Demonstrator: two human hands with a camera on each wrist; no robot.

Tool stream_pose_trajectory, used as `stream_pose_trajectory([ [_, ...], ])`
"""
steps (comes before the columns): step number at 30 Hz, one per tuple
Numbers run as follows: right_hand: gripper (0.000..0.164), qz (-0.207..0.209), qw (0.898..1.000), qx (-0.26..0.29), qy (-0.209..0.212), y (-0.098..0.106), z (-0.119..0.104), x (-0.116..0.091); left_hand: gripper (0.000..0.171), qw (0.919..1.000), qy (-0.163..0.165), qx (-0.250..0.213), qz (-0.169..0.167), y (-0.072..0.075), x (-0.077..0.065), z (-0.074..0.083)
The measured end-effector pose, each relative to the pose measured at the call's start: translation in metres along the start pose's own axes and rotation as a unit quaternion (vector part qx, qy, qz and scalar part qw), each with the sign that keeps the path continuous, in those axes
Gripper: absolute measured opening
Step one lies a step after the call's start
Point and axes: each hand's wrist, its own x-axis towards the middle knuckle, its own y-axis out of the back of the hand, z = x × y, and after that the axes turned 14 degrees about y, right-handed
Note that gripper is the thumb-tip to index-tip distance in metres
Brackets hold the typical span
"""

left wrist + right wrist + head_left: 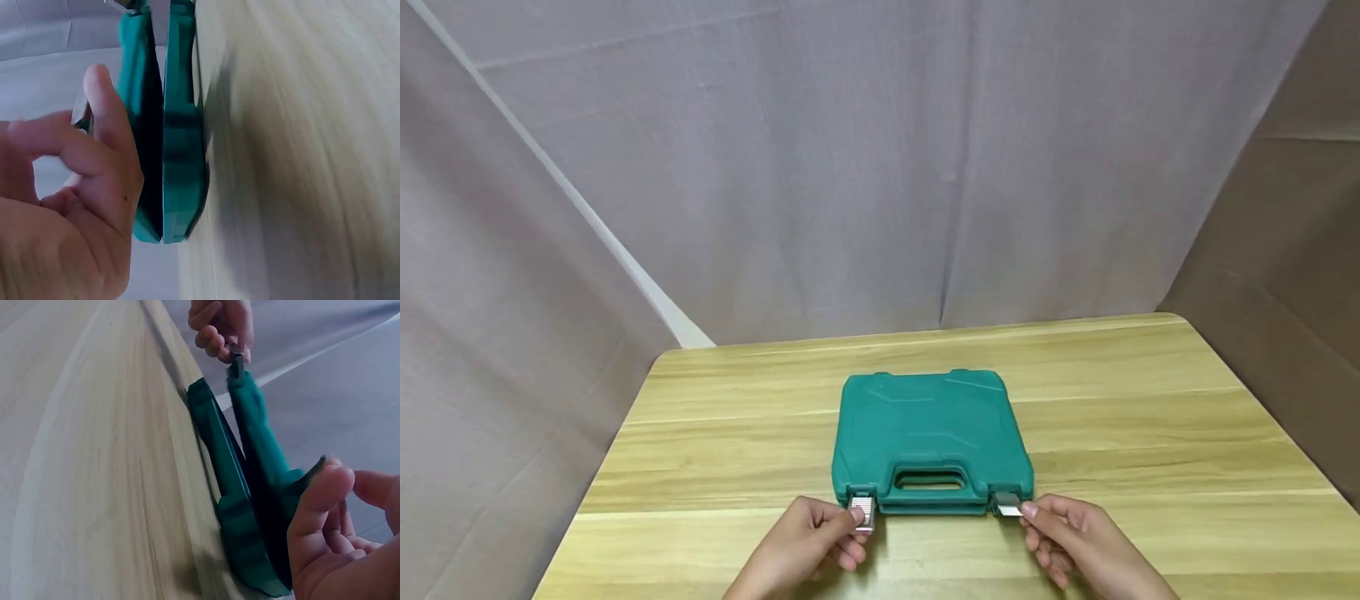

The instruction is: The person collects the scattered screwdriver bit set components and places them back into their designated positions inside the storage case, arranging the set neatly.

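Observation:
A green plastic carrying case [925,425] with a moulded handle lies flat on the wooden table, handle side toward me. My left hand [801,542] pinches the flipped-out metal latch [865,503] at its front left corner. At the front right corner, my right hand [1086,537] holds the other latch [1007,505] between thumb and fingers. From the side, the left wrist view shows a narrow gap between the case's lid [130,69] and its base [178,169]. The same wedge-shaped gap appears in the right wrist view. The case's inside is dark and hidden.
The light wooden table [715,433] extends around the case on all sides, with rounded far corners. Grey cloth curtains [850,167] hang behind and beside it, and a white strip [625,254] shows between them at the left.

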Motion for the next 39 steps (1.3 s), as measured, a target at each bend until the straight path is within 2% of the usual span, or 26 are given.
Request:
stream_pose_trajectory([
  [5, 0.027, 0.007, 1.0, -0.02, 0.01, -0.005, 0.005, 0.001, 0.049, 0.9998, 0.013, 0.011, -0.01, 0.001, 0.001, -0.005],
  [10, 0.024, 0.014, 0.998, -0.055, 0.01, -0.007, 0.014, 0.0, 0.047, 0.9996, 0.015, 0.013, -0.019, 0.001, 0.005, -0.009],
  [16, 0.025, 0.028, 0.99, -0.136, 0.011, -0.01, 0.016, 0.001, 0.038, 0.9986, 0.027, 0.006, -0.045, -0.001, 0.007, -0.017],
  [19, 0.023, 0.039, 0.977, -0.21, 0.02, -0.011, 0.016, 0.003, 0.034, 0.9984, 0.02, 0.007, -0.053, 0.0, 0.008, -0.02],
  [22, 0.017, 0.049, 0.952, -0.3, 0.046, -0.01, 0.016, 0.004, 0.032, 0.9984, 0.004, 0.039, -0.04, 0.0, 0.01, -0.021],
  [24, 0.017, 0.058, 0.932, -0.354, 0.059, -0.011, 0.013, 0.005, 0.031, 0.9964, -0.01, 0.083, -0.012, 0.0, 0.009, -0.02],
  [26, 0.018, 0.066, 0.919, -0.384, 0.063, -0.012, 0.01, 0.005, 0.035, 0.987, -0.023, 0.154, 0.039, 0.0, 0.007, -0.018],
  [28, 0.019, 0.074, 0.91, -0.403, 0.065, -0.014, 0.006, 0.005, 0.038, 0.9689, -0.035, 0.225, 0.097, 0.0, 0.003, -0.015],
  [30, 0.017, 0.079, 0.902, -0.417, 0.076, -0.015, 0.002, 0.005, 0.038, 0.9428, -0.055, 0.289, 0.157, -0.001, 0.0, -0.013],
  [32, 0.016, 0.079, 0.887, -0.443, 0.105, -0.016, 0.0, 0.004, 0.032, 0.9147, -0.098, 0.334, 0.205, -0.001, -0.003, -0.01],
  [33, 0.017, 0.075, 0.875, -0.461, 0.128, -0.016, 0.0, 0.003, 0.027, 0.9008, -0.129, 0.35, 0.223, -0.002, -0.004, -0.009],
  [34, 0.019, 0.071, 0.859, -0.483, 0.157, -0.016, 0.0, 0.003, 0.021, 0.8831, -0.169, 0.366, 0.24, -0.002, -0.004, -0.008],
  [35, 0.021, 0.065, 0.837, -0.509, 0.191, -0.015, 0.001, 0.003, 0.017, 0.8617, -0.213, 0.383, 0.255, -0.002, -0.003, -0.007],
  [36, 0.022, 0.055, 0.809, -0.539, 0.228, -0.015, 0.002, 0.003, 0.013, 0.837, -0.259, 0.401, 0.267, -0.002, -0.002, -0.006],
  [37, 0.024, 0.046, 0.777, -0.569, 0.265, -0.014, 0.003, 0.003, 0.014, 0.8076, -0.303, 0.423, 0.278, -0.001, -0.001, -0.005],
  [39, 0.019, 0.031, 0.711, -0.613, 0.343, -0.012, 0.006, 0.005, 0.022, 0.7392, -0.378, 0.47, 0.3, 0.0, 0.004, -0.005],
])
